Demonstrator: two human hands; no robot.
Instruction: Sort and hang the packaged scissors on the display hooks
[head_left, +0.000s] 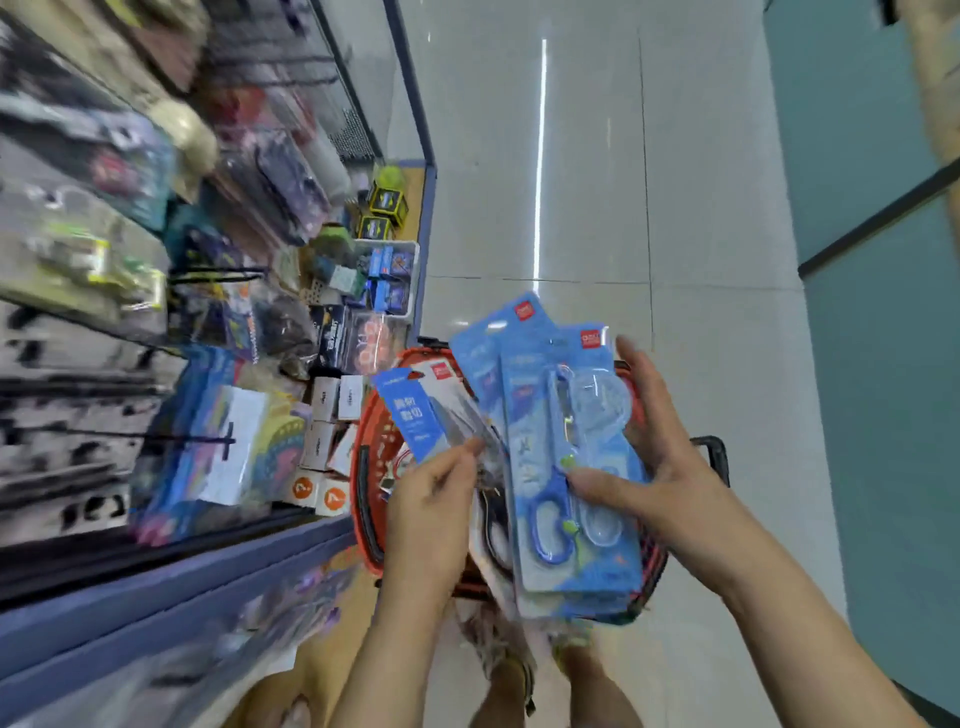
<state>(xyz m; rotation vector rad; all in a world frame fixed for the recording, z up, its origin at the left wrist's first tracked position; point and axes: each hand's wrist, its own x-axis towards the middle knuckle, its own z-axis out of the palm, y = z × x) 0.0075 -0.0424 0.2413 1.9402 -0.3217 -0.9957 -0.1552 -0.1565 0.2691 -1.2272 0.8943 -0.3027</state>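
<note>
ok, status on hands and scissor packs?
Left hand pinching small pack. Right hand gripping blue scissor packs over red basket. Not yet hung.

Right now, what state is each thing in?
Left hand: pinches small pack.
Small pack: sealed, unhung.
Right hand: grips blue packs.
Blue packs: fanned, sealed, unhung.
Basket: below the packs.
Hooks: blurred; some loaded.
</note>
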